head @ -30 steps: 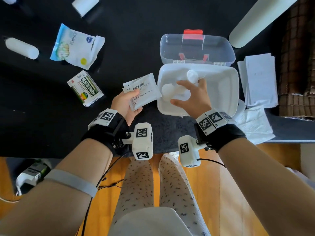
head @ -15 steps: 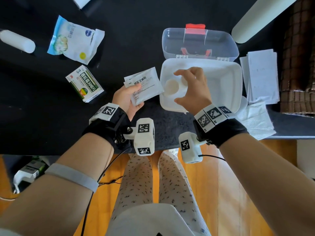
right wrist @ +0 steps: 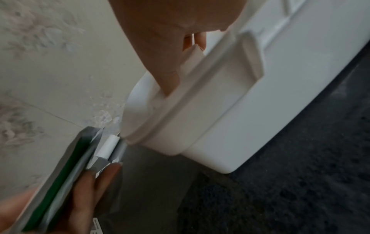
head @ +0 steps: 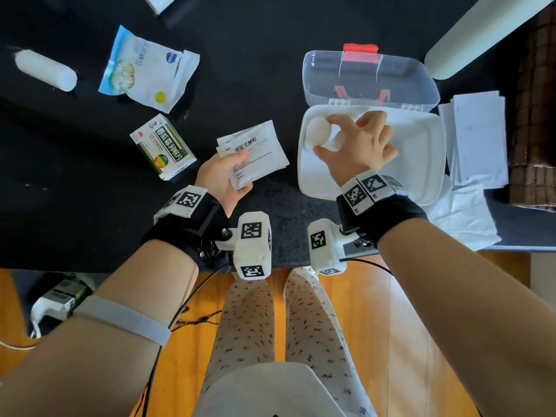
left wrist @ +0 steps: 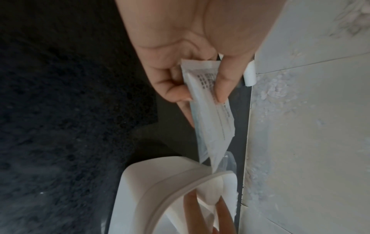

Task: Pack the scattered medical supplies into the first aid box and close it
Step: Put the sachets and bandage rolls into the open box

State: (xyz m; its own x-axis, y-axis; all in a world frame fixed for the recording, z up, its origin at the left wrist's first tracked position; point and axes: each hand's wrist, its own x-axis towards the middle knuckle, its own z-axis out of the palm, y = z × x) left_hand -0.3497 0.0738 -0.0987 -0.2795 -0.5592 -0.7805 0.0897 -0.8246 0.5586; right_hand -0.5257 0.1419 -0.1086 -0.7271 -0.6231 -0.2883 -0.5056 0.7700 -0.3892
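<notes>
The white first aid box lies open, its clear lid with a red latch tipped back behind it. My right hand reaches into the box's left end and pinches a white bandage roll between thumb and index finger. A second white roll lies partly hidden under that hand. My left hand holds a few white printed sachets just left of the box. In the left wrist view the sachets hang between thumb and fingers above the box rim.
On the black table to the left lie a green-and-white medicine carton, a blue-and-white bag and a white roll. White papers and a tissue lie right of the box. A white cylinder slants at the top right.
My right hand has carried the bandage roll leftward to the box's left end. The left hand has kept the sachets in about the same place.
</notes>
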